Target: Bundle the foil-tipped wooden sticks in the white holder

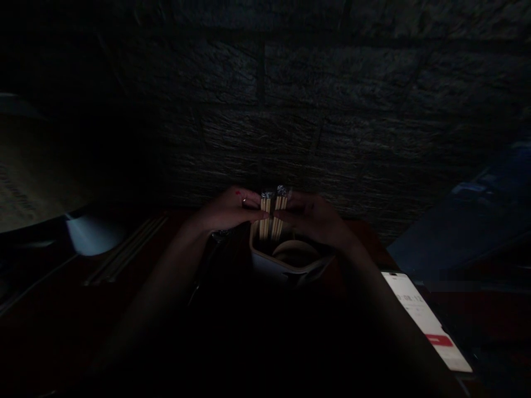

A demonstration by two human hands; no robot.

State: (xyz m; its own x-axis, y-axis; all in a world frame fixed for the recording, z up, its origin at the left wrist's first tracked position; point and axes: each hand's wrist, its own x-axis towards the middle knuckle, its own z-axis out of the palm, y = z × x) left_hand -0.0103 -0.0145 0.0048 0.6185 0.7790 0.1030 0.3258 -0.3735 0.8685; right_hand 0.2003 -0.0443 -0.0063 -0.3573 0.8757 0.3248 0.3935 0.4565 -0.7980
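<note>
The scene is very dark. My left hand (230, 210) pinches a clear-wrapped pair of wooden chopsticks (265, 213) by its upper end. My right hand (315, 216) pinches a second wrapped pair (280, 213) right beside the first. Both pairs stand upright with their lower ends inside a pale rectangular holder (282, 265) that sits on the dark red table below my hands. The hands nearly touch each other over the holder.
A dark stone-textured wall (290, 110) rises just behind the holder. A lit phone (427, 320) lies at the right. Several long dark sticks (124, 251) and a white bowl (89, 235) lie at the left, with a blue shape (477, 221) at far right.
</note>
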